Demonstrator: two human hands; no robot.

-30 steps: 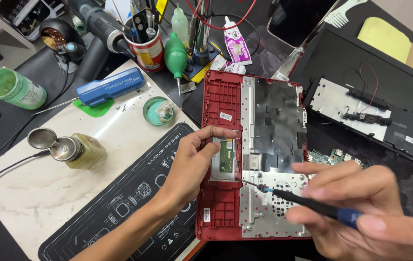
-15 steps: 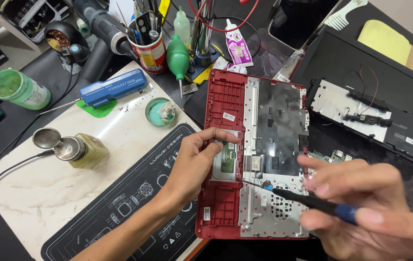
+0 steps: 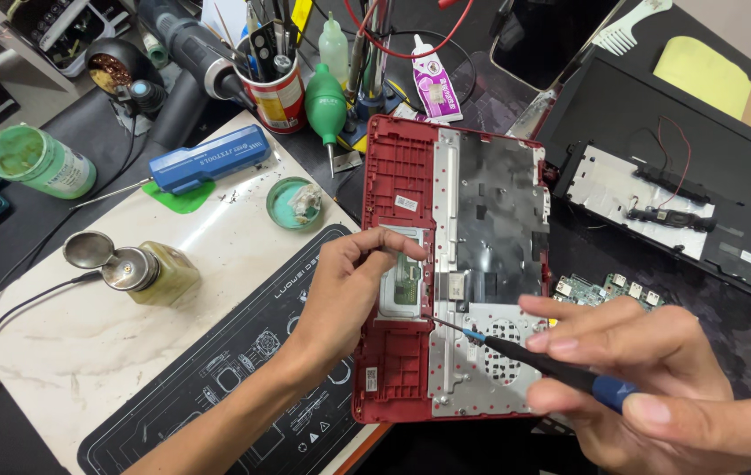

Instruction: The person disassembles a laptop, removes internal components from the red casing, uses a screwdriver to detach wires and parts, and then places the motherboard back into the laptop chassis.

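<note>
Head view showed our work laid out on a dark surface [image 3: 67,149]. At the far left stood a green-lidded tub [image 3: 36,161]; nearer lay a pale marble-look slab [image 3: 58,352] carrying an open glass bottle with a metal cap [image 3: 142,271], a blue handled tool [image 3: 208,158] and a small round green dish [image 3: 294,202]. A black patterned mat [image 3: 243,369] overlapped the slab's near edge. Behind these we saw a cup of tools [image 3: 277,88] and a green rubber blower [image 3: 326,105].

Our left hand [image 3: 344,286] rested on the left part of the red laptop shell [image 3: 397,176], which lay upside down in the middle, partly on the mat. Its fingers were pinched narrow at the edge of the pale touchpad board [image 3: 403,295]; whether they held a small part, we could not tell. Our right hand [image 3: 648,369] was closed around a blue-handled screwdriver [image 3: 534,361], its tip down at the seam between the board and the grey metal plate [image 3: 490,220].

To the right lay a small green circuit board [image 3: 604,288] and a black base cover [image 3: 674,198] with thin wires.

We judged the risk to lie at the tip: held at a slant, the driver could slip out of a screw head and score the board, or a loosened screw could roll into the shell.
</note>
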